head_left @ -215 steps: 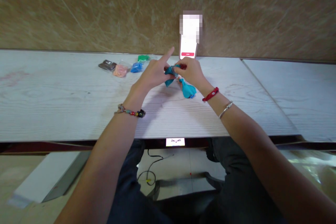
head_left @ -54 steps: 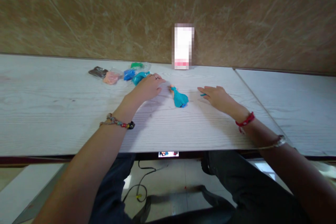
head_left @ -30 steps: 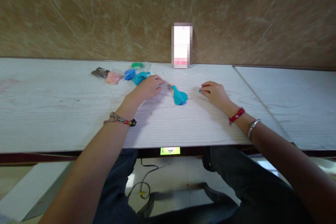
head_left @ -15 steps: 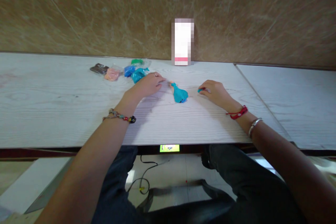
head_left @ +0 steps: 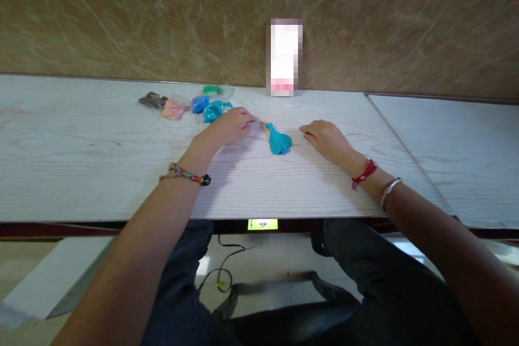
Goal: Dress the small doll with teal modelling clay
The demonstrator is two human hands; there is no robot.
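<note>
A small teal clay figure with a pale orange tip lies on the white wood-grain table between my hands. My left hand rests palm down just left of it. Its fingers are stretched toward the figure's tip and hold nothing that I can see. My right hand lies flat on the table just right of the figure, fingers pointing at it. Whether anything is under that palm is hidden. A teal clay packet sits just behind my left hand.
More clay packets lie at the back left: black, pink, blue and green. A phone leans upright against the brown marbled wall. A second table panel joins on the right.
My right hand has uncurled from a pinch on a small teal bit and slid left, flat, toward the figure; the bit no longer shows. The left hand has barely moved.
</note>
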